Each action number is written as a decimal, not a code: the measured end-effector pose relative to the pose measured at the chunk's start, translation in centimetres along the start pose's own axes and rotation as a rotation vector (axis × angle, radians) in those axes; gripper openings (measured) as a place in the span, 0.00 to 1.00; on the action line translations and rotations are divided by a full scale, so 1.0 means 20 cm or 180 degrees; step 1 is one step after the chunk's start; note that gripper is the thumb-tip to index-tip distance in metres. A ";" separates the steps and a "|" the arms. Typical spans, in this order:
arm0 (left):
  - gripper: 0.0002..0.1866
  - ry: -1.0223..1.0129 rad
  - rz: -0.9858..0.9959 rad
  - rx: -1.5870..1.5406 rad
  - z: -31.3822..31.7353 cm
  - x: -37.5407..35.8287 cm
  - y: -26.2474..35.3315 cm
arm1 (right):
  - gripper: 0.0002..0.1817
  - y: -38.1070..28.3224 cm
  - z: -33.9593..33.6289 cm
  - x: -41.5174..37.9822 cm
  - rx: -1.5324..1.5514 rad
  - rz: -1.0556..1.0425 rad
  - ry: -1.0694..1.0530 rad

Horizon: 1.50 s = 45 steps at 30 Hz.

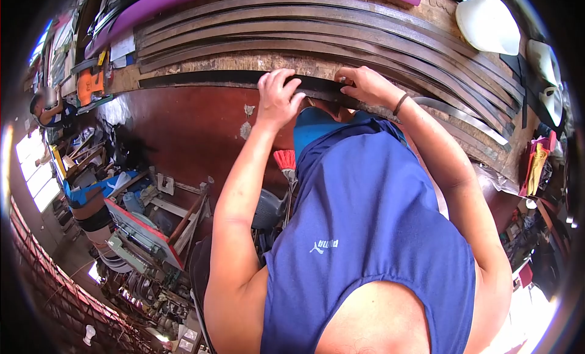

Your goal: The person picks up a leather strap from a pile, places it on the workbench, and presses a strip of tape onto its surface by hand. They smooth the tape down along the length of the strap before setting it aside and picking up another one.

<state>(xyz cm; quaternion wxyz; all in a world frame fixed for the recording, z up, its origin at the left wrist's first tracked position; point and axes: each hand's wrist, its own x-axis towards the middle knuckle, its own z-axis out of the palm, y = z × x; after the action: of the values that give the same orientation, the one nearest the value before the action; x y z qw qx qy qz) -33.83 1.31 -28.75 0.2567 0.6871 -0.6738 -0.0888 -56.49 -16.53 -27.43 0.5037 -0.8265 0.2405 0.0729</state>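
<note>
A long black strip (213, 78), leather-like, lies along the near edge of the workbench. My left hand (280, 99) has its fingers bent over this strip, with the thumb at its near side. Farther right, my right hand (368, 87) grips the same strip between curled fingers and thumb. Just beyond both hands, several long brown strips (274, 28) lie side by side across the bench, fanning out toward the right. The fingertips' undersides are hidden.
A white plastic container (487, 25) stands at the bench's far right. Purple rolled material (140, 16) lies along the back. An orange tool-like object (90, 84) sits at the left end. Below hang red broom bristles (284, 159). Another person (50, 109) is far left.
</note>
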 end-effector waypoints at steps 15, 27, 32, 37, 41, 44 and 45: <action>0.48 -0.0328 -0.0965 0.1507 0.04 -0.23 -0.24 | 0.17 0.02 0.01 0.01 -0.0059 -0.0094 0.0046; 0.15 0.0019 0.0058 0.0041 0.02 0.01 0.07 | 0.17 0.01 0.00 0.02 -0.0056 0.0014 -0.0008; 0.12 -0.0399 0.0421 -0.0296 0.16 0.12 0.17 | 0.18 0.01 -0.01 0.02 -0.0035 -0.0054 -0.0066; 0.08 -0.0481 0.0426 -0.0323 0.18 0.14 0.12 | 0.21 0.03 -0.04 -0.02 0.0068 0.0092 -0.0211; 0.08 -0.0475 0.0456 -0.0321 0.19 0.14 0.12 | 0.25 0.02 -0.13 -0.18 -0.0125 0.0163 -0.0196; 0.09 -0.0473 0.0469 -0.0321 0.18 0.15 0.13 | 0.28 0.06 -0.21 -0.30 -0.0097 0.0290 -0.0218; 0.09 -0.0502 0.0454 -0.0326 0.18 0.16 0.13 | 0.29 0.09 -0.23 -0.33 -0.0087 0.0307 -0.0221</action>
<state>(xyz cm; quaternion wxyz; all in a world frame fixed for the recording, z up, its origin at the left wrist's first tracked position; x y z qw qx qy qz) -37.49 -2.43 -29.86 0.2434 0.6143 -0.7337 -0.1584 -63.70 -18.98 -24.22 0.4963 -0.8178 0.2614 0.1290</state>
